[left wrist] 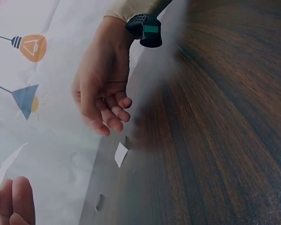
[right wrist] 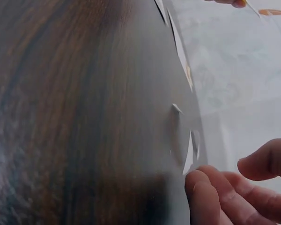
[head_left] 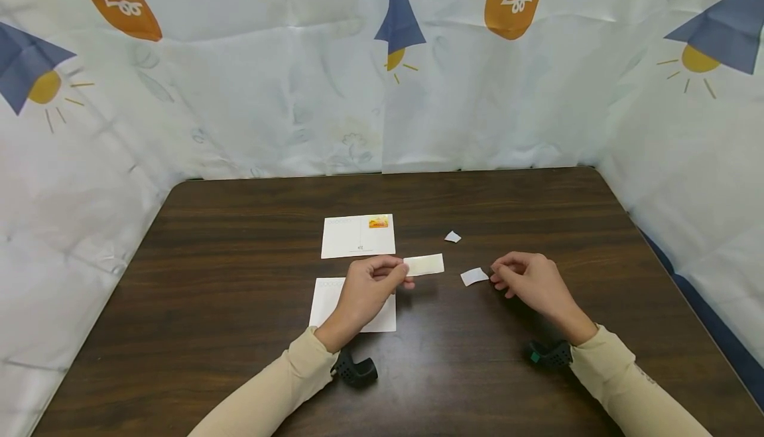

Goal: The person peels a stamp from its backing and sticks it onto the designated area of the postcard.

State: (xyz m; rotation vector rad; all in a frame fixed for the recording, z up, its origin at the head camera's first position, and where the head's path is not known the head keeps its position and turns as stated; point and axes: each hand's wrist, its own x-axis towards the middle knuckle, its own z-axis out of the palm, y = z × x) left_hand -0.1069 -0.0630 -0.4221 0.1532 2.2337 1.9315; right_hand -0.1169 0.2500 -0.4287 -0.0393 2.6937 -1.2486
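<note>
My left hand point(head_left: 373, 281) pinches one end of a small pale-yellow paper strip point(head_left: 425, 264), which sticks out to the right above the table. Part of a white card point(head_left: 379, 317) lies beneath that hand and is hidden by it. My right hand point(head_left: 531, 281) hovers just right of a small white paper scrap point(head_left: 473, 276). In the right wrist view its thumb point(right wrist: 264, 161) stands apart from the loosely bent fingers, with nothing between them. A smaller white scrap point(head_left: 453, 237) lies farther back on the table.
Behind the left hand lies another white card point(head_left: 358, 241) with an orange-yellow stamp point(head_left: 379, 222) at its upper right corner. The dark wooden table point(head_left: 239, 238) meets a white patterned curtain point(head_left: 334, 105) at the back and sides.
</note>
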